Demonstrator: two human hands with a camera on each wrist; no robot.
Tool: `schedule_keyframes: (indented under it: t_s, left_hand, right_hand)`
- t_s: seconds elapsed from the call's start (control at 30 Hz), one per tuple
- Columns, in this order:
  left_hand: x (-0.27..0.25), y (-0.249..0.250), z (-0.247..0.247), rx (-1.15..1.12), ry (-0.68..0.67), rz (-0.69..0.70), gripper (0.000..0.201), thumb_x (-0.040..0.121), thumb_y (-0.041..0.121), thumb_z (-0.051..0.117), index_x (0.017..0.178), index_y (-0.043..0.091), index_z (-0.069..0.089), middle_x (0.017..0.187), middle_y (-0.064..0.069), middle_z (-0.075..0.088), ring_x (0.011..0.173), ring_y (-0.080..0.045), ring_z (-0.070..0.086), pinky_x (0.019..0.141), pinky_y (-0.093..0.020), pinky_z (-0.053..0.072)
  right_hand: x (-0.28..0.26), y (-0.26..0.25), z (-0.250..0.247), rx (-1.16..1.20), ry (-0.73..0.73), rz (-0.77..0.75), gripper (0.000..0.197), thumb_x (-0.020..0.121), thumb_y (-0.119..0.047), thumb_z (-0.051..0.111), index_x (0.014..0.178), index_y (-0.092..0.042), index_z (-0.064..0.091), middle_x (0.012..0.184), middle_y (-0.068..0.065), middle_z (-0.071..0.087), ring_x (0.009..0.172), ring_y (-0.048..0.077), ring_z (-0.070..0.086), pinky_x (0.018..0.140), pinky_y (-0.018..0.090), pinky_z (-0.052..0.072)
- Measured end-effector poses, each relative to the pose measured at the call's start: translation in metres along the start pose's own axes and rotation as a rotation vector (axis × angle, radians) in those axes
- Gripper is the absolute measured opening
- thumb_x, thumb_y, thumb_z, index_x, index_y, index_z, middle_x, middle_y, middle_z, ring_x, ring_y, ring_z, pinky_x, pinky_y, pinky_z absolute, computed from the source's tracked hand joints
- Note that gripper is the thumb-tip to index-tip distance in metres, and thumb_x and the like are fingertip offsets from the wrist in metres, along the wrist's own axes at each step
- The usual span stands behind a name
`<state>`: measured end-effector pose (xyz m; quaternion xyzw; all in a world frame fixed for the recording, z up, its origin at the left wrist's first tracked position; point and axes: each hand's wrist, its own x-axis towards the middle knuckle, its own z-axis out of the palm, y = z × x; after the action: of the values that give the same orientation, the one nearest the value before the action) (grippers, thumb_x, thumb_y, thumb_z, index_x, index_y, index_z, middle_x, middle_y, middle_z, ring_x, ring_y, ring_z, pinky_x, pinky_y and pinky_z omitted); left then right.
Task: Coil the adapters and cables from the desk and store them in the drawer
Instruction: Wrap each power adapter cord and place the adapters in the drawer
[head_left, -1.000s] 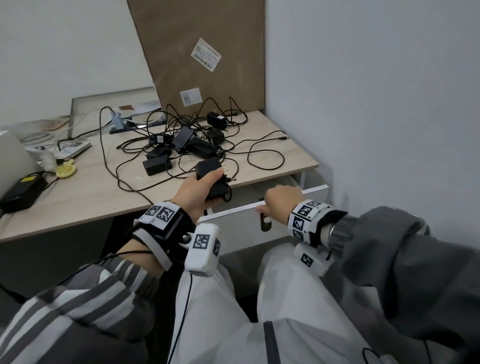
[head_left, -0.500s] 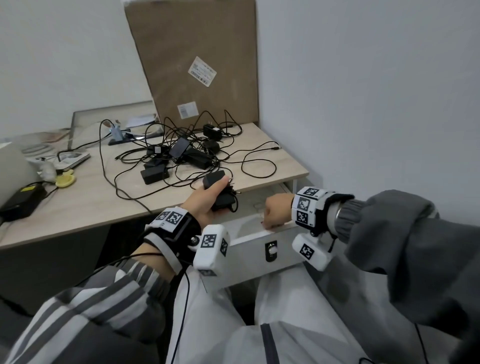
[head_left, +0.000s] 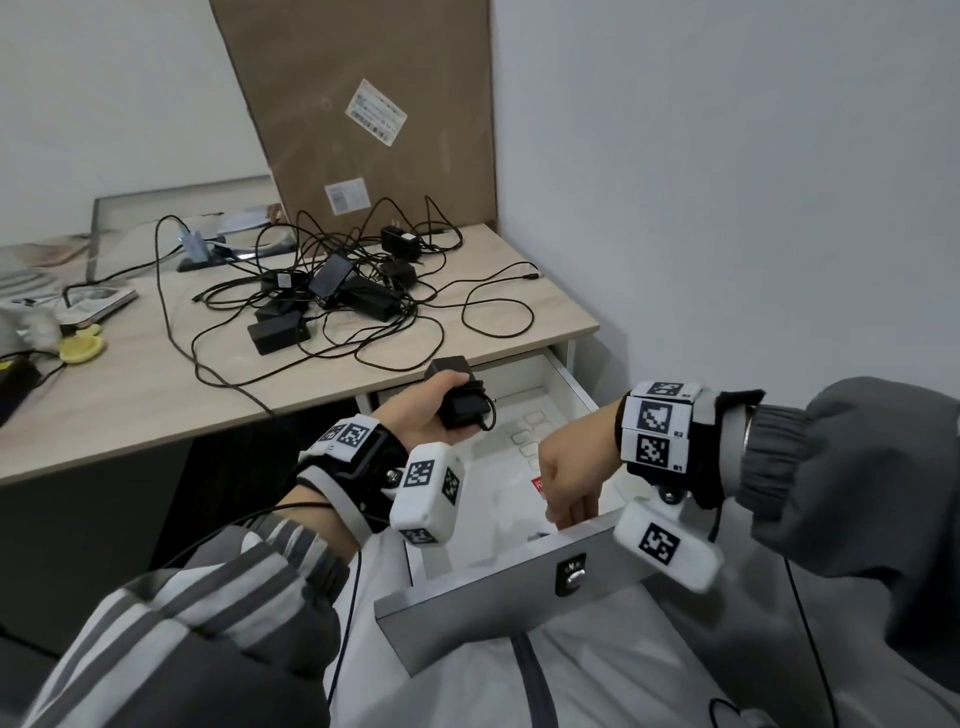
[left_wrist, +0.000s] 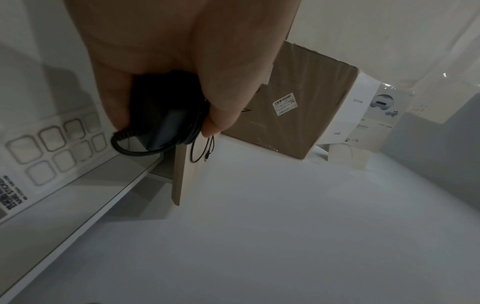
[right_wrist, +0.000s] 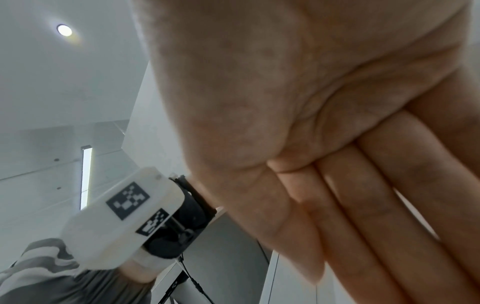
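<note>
My left hand grips a black adapter with its cable coiled around it, just above the back of the open white drawer. The left wrist view shows the adapter pinched between thumb and fingers, with a short cable loop hanging out. My right hand is at the drawer front, fingertips dipping behind its top edge. Its fingers lie straight and together in the right wrist view. A tangle of black adapters and cables lies on the wooden desk.
A white sheet with rounded squares lies in the drawer. The drawer front carries a lock and reaches over my lap. A large cardboard box leans against the wall behind the desk. A yellow item sits at the desk's left.
My right hand has pulled the drawer out toward me. The left hand has carried the coiled adapter off the desk edge to above the open drawer.
</note>
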<state>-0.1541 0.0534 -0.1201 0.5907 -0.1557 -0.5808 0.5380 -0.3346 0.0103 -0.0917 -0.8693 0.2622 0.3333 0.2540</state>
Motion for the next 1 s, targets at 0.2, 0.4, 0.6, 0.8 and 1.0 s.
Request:
schedule_keyframes:
  t_s: [0.2, 0.4, 0.6, 0.8, 1.0]
  left_hand:
    - [0.010, -0.013, 0.005, 0.079, 0.045, -0.019, 0.018, 0.094, 0.027, 0.057, 0.102, 0.012, 0.055, 0.093, -0.007, 0.062, 0.078, -0.015, 0.055, 0.069, -0.024, 0.045]
    - [0.023, -0.015, 0.001, 0.189, 0.109, -0.054, 0.021, 0.093, 0.034, 0.058, 0.086, 0.015, 0.052, 0.075, -0.001, 0.054, 0.062, -0.010, 0.041, 0.062, -0.021, 0.032]
    - [0.034, -0.021, -0.001, 0.197, 0.122, -0.055, 0.023, 0.092, 0.034, 0.060, 0.088, 0.013, 0.051, 0.072, -0.002, 0.052, 0.062, -0.012, 0.041, 0.059, -0.020, 0.032]
    - [0.039, -0.034, 0.004, 0.212, 0.149, -0.076, 0.025, 0.091, 0.033, 0.061, 0.083, 0.011, 0.052, 0.068, -0.003, 0.048, 0.059, -0.013, 0.039, 0.053, -0.020, 0.032]
    - [0.054, -0.037, 0.009, 0.226, 0.075, -0.069, 0.023, 0.091, 0.038, 0.059, 0.090, 0.015, 0.055, 0.059, 0.006, 0.054, 0.060, -0.008, 0.041, 0.057, -0.021, 0.032]
  right_hand:
    - [0.002, 0.004, 0.000, 0.042, -0.019, -0.027, 0.022, 0.090, -0.019, 0.059, 0.098, -0.003, 0.073, 0.098, 0.014, 0.072, 0.083, 0.020, 0.067, 0.094, 0.035, 0.053]
    - [0.010, 0.011, 0.000, 0.120, -0.063, -0.040, 0.026, 0.091, -0.015, 0.058, 0.105, 0.003, 0.070, 0.106, 0.021, 0.070, 0.087, 0.023, 0.066, 0.094, 0.037, 0.053]
    - [0.016, 0.021, -0.010, 0.203, -0.021, -0.016, 0.026, 0.095, -0.028, 0.054, 0.100, -0.009, 0.070, 0.094, 0.003, 0.073, 0.086, 0.016, 0.069, 0.085, 0.028, 0.051]
    - [0.040, 0.040, -0.033, 0.476, 0.375, 0.046, 0.038, 0.092, -0.022, 0.061, 0.125, -0.005, 0.055, 0.117, 0.007, 0.064, 0.101, 0.020, 0.067, 0.082, 0.032, 0.057]
    - [0.066, 0.053, -0.043, 0.807, 0.327, -0.008, 0.052, 0.097, -0.032, 0.053, 0.141, -0.008, 0.038, 0.130, 0.013, 0.053, 0.100, 0.022, 0.063, 0.082, 0.032, 0.055]
